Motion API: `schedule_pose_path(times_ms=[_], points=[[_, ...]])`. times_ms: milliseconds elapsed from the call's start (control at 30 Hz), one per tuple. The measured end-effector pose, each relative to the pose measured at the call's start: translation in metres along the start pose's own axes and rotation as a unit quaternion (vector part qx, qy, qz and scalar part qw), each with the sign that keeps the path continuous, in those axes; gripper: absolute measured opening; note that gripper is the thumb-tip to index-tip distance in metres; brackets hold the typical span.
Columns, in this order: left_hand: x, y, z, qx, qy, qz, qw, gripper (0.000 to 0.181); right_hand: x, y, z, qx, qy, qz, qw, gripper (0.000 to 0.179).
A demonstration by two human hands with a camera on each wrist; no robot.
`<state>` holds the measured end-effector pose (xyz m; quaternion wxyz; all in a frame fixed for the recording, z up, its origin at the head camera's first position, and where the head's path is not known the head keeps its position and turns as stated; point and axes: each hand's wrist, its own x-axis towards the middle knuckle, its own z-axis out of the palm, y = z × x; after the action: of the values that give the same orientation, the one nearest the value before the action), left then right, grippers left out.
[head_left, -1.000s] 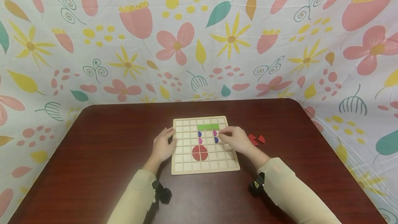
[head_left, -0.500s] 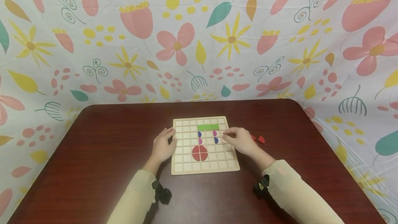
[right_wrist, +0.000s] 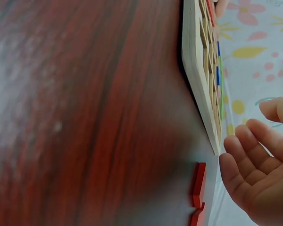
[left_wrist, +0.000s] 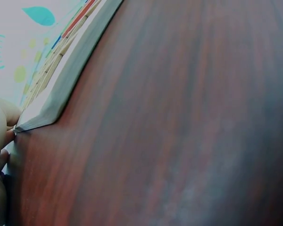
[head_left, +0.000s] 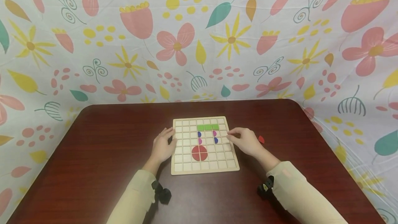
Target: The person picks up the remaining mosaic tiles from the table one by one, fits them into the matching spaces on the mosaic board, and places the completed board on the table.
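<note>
A pale wooden grid board (head_left: 205, 167) lies on the table. Set in it are a row of green squares (head_left: 208, 127), small blue half-discs (head_left: 216, 140), magenta half-discs (head_left: 214, 133) and a red disc (head_left: 196, 149) made up of quarter pieces. My left hand (head_left: 162, 146) touches the board's left edge, its fingers extended along it. Over the right edge hovers my right hand (head_left: 247, 141); the right wrist view shows its fingers loosely bent and the thumb apart, with nothing between them. Loose red pieces (right_wrist: 198, 186) lie on the table beneath it.
The dark wooden table (head_left: 121, 123) has rounded far corners. Behind it hangs a flower-printed cloth (head_left: 199, 65). Another red piece (head_left: 261, 139) shows just past the right hand. Black devices (head_left: 162, 193) are strapped at both wrists.
My right hand has moved rightward from beside the half-discs to the board's right edge, hiding more of the red pieces. The left hand and the board look unmoved.
</note>
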<state>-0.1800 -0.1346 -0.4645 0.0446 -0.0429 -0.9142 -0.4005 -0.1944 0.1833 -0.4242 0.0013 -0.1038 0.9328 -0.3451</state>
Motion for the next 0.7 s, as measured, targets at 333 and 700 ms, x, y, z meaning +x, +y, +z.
schedule_pose_path(times_ms=[333, 700], points=[[0.0, -0.001, 0.001, 0.006, -0.001, 0.0, 1.0, 0.041, -0.003, 0.008, -0.006, -0.003, -0.004, 0.013, 0.9999, 0.028], [-0.001, -0.001, 0.0, 0.001, 0.002, 0.004, 1.0, 0.041, -0.009, 0.021, -0.016, 0.009, -0.016, 0.027, 0.9995, 0.031]])
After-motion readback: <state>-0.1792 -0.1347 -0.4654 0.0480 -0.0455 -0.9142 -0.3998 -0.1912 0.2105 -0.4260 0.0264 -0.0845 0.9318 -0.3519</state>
